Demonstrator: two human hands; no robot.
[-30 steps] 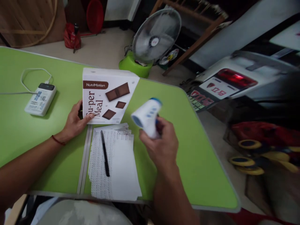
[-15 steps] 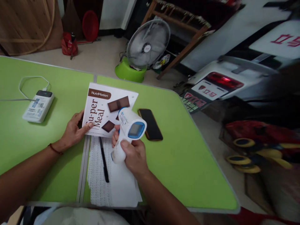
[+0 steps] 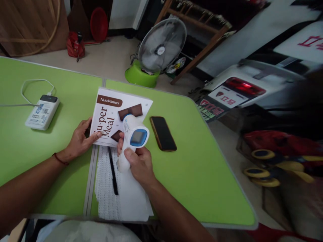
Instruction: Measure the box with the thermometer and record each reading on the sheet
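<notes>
My left hand [image 3: 82,136] is closed on the left edge of a white box [image 3: 107,117] marked "NutriMotion", with its thumb over the printed front. The box is tilted up above the table and shows pictures of brown bars. In my right hand [image 3: 138,161] is a white and blue infrared thermometer [image 3: 132,132], gripped round its handle. Its small screen faces me, and its front end points at the box, covering part of the print. Below the box lie sheets of paper [image 3: 135,198] with a black pen [image 3: 113,173] on them.
The green table [image 3: 191,181] has a seam left of the papers. A phone [image 3: 163,133] lies right of the box. At left is a white power bank [image 3: 42,112] with a cable. Beyond the table stand a fan [image 3: 161,50] and a white scooter [image 3: 242,84].
My right hand has moved the thermometer slightly left and nearer the middle of the box. My left hand keeps its hold on the box. The view has shifted a little.
</notes>
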